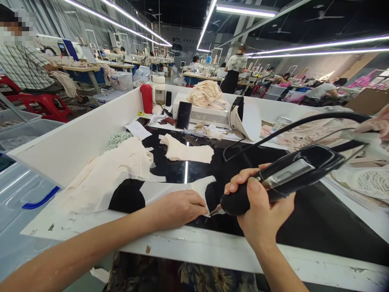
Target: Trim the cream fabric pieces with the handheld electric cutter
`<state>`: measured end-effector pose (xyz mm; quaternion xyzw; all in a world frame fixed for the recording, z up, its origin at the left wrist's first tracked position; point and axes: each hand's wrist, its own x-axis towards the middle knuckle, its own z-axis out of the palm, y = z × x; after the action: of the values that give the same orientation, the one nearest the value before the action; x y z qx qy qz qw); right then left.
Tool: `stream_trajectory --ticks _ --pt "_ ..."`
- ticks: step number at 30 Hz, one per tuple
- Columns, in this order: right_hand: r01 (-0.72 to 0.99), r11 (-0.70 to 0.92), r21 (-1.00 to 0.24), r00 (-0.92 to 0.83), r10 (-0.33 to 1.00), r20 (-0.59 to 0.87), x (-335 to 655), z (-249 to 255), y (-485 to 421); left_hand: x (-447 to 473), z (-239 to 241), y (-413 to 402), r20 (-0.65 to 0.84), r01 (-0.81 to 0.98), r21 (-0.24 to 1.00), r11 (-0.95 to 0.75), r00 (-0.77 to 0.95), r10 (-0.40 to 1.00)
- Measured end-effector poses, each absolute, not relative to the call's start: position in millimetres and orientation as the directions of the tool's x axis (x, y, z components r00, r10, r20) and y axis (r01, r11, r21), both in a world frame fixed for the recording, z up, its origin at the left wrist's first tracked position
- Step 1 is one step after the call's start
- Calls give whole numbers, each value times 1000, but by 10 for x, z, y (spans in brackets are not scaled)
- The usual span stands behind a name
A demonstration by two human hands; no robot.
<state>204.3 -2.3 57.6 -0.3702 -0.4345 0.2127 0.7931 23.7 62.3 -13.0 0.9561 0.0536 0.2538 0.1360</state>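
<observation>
My left hand [179, 207] lies low over the black tabletop [319, 219], its fingertips pressed together on the corner of a thin cream fabric piece [202, 187]. In my right hand [264, 221] is a black corded handheld tool [288, 172], with the fingers wrapped round its rounded front end. The tool's narrow tip points left and reaches the fabric corner beside my left fingertips; whether it touches cannot be made out. Beyond my hands lies a small stack of cream cut pieces [188, 151]. A larger pile of cream fabric [112, 174] spreads to the left.
A thick black cable [304, 118] arches from the tool's rear. Another person's hand [377, 123] shows at the right edge. At the back stand a phone [184, 115], a red cup [146, 98] and a white vented box [209, 115] with fabric on top. White panels [75, 146] border the table.
</observation>
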Motion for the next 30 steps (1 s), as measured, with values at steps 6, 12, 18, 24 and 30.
stream_trajectory --ticks 6,12,18,24,30 --pt "-10 635 -773 519 664 539 2075 541 -10 189 -131 658 533 24 348 -937 817 219" --pt "11 589 -808 489 702 518 2075 514 -125 202 -129 656 506 3 353 -936 840 194" --pt "106 560 -822 489 690 533 2156 613 -181 104 18 552 413 -51 347 -937 905 104" --pt "137 605 -784 625 562 542 2394 625 71 27 181 480 366 -39 340 -940 926 94" --pt "138 633 -762 610 552 569 2445 567 188 250 172 587 459 75 244 -967 869 183"
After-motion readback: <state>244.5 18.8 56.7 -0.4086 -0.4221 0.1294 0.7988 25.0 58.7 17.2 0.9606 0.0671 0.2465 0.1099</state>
